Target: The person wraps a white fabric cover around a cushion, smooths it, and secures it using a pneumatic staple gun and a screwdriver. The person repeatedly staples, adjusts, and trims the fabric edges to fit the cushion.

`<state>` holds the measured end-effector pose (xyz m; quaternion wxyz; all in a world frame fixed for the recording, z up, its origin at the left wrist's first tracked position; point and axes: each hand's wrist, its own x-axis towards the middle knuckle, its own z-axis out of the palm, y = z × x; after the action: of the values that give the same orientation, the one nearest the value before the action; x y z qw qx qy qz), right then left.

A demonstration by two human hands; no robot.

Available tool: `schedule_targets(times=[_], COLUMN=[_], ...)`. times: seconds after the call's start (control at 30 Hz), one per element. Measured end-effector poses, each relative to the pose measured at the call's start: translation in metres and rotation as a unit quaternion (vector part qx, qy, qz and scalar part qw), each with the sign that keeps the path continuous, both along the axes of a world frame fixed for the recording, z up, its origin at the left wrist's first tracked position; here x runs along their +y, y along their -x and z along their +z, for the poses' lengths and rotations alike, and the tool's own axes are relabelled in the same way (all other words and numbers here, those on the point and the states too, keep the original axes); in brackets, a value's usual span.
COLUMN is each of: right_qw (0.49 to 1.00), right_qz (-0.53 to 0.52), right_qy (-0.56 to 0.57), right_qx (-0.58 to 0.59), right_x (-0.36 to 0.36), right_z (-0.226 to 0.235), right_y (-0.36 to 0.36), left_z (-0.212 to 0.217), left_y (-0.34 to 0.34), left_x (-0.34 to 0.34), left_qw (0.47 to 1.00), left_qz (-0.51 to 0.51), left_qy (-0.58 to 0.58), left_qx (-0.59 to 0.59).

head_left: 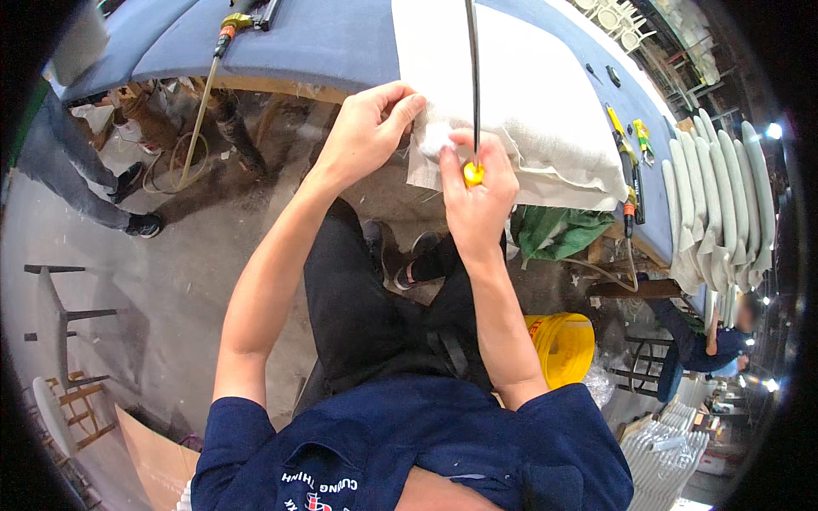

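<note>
A beige fabric cover (pixel 554 145) lies over the near edge of the table, with a tuft of white stuffing (pixel 436 139) at its left corner. My left hand (pixel 368 129) is closed, thumb and forefinger pinching at that corner of the cloth. Just to the right, my right hand (pixel 481 192) has its fingers wrapped round a screwdriver-like tool with a yellow handle (pixel 473 175). Its long dark shaft (pixel 475 77) points away from me past the top edge, so the tip is out of view. The right thumb and forefinger also touch the stuffing.
Air tools with hoses lie on the blue padded table (pixel 332 43), one air tool (pixel 228 34) left, another (pixel 629 170) right. Yellow-green pliers (pixel 642 136) sit nearby. A yellow bucket (pixel 567 349) stands by my right side. Padded pieces (pixel 716 196) stack up right. Another person's legs (pixel 68 162) show left.
</note>
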<state>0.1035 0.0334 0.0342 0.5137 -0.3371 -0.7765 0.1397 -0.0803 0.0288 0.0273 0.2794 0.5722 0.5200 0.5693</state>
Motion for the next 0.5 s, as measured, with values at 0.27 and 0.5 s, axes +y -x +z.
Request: schedule_targets(times=[0.27, 0.5], right_qw=[0.994, 0.977], right_qz=[-0.048, -0.033], right_qy=[-0.099, 0.138], right_qx=[0.001, -0.161], right_x=[0.011, -0.019], right_z=[-0.018, -0.032], right_y=[0.022, 0.014], left_z=[0.012, -0.004], left_y=[0.012, 0.013], left_x=[-0.006, -0.013], left_qw=[0.982, 0.980], left_qz=[-0.002, -0.014], left_qy=[-0.117, -0.151], left_qx=[0.151, 0.131])
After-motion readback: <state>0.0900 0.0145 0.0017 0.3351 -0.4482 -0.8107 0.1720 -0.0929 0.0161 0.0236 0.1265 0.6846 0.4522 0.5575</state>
